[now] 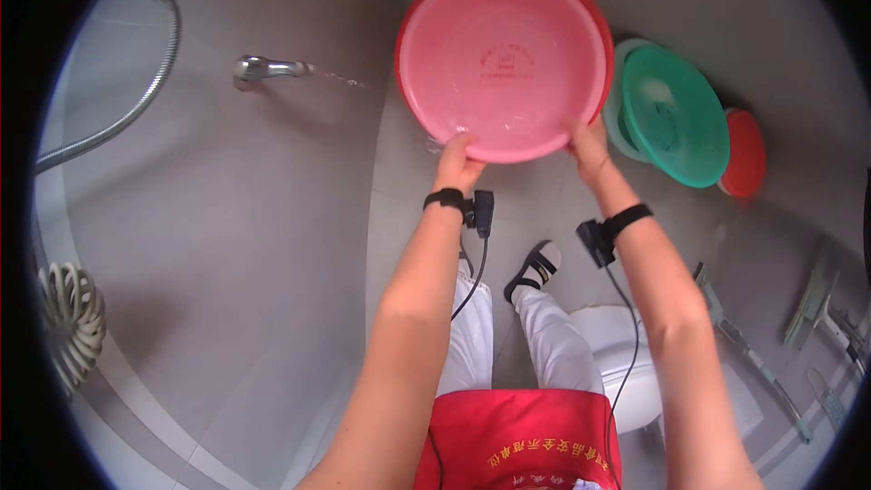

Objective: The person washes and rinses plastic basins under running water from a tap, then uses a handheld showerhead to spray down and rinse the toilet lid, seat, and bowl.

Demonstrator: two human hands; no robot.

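A round pink basin (445, 45) with printed lettering on its bottom faces me, tilted. A darker red basin (594, 14) shows as a rim behind its upper and right edges. With the thumb over the near left rim, my left hand (460, 163) is closed on the pink basin. My right hand (590, 150) grips the near right rim, fingers mostly hidden behind it. A little water splashes by my left hand. To the left, a chrome tap (268, 70) on the wall runs a thin stream of water toward the basins.
Against the right wall stand a green basin (676, 118), a whitish basin (617, 118) behind it and a red one (746, 154). A white toilet (626, 372) is by my legs. Long-handled cleaning tools (758, 358) lean at right; a metal hose (163, 63) hangs at left.
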